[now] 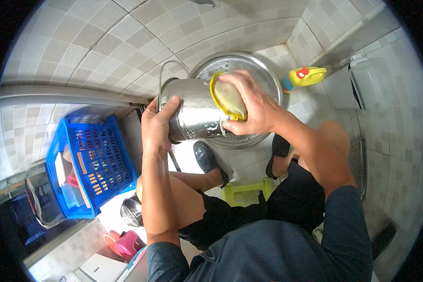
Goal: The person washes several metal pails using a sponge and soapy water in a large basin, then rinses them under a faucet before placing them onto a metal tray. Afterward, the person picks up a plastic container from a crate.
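Note:
My left hand (159, 123) grips one end of a stainless steel pail (194, 98), which lies on its side in the air with its wire handle standing up beside the wall. Against the other end of the pail, my right hand (250, 102) presses a yellow-edged scrubbing sponge (228, 96), with the fingers curled around it. White suds cling to the metal near the sponge. Beneath the pail, a large round metal basin (271, 81) rests on the tiled floor, with suds and water in it.
A blue plastic basket (100, 155) of items stands at left, near a metal strainer-like thing (131, 212) and a pink plastic pitcher (128, 245). A yellow bottle (306, 77) stands right of the basin. A green plastic stool (248, 190) is under me. Tiled walls are close by.

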Demonstrator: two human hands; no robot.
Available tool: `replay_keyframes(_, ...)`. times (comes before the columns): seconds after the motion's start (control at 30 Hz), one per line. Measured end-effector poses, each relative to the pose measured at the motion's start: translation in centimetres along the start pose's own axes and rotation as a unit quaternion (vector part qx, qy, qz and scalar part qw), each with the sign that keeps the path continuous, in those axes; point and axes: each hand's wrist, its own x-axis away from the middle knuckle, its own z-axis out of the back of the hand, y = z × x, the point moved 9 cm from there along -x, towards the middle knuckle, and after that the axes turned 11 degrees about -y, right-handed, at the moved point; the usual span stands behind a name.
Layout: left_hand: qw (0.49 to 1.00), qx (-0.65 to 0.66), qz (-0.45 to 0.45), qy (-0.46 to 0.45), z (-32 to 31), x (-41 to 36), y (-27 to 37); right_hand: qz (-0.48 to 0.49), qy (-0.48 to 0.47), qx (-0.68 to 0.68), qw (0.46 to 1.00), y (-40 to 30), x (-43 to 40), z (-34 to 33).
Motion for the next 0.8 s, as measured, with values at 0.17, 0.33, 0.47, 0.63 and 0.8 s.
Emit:
replay_keyframes(0.17,0.999,0.041,0.024,0.018,1.2,-0.7,-2.6,-0.017,-0.015,-0.025,0.999,1.0,0.4,-1.8)
replay_keyframes(0.33,0.995,0.075,0.025,0.056,2.6,-0.9,-3.7,0.05,-0.02,0.082,0.995,-1.6,0.2,-1.5)
replay_keyframes(0.47,0.992,0.124,-0.005,0.028,1.5,-0.7,-3.6,0.048,0.008,0.074,0.996,-1.1,0.2,-0.3)
replay_keyframes(0.63,0.994,0.088,-0.066,0.0,0.3,0.3,-3.1,-0.252,0.003,-0.414,0.875,5.9,1.2,-2.9)
replay_keyframes(0.8,0.987,0.024,-0.159,-0.004,-0.2,1.6,-1.4,-0.406,-0.087,-0.605,0.679,5.5,3.8,-6.0)
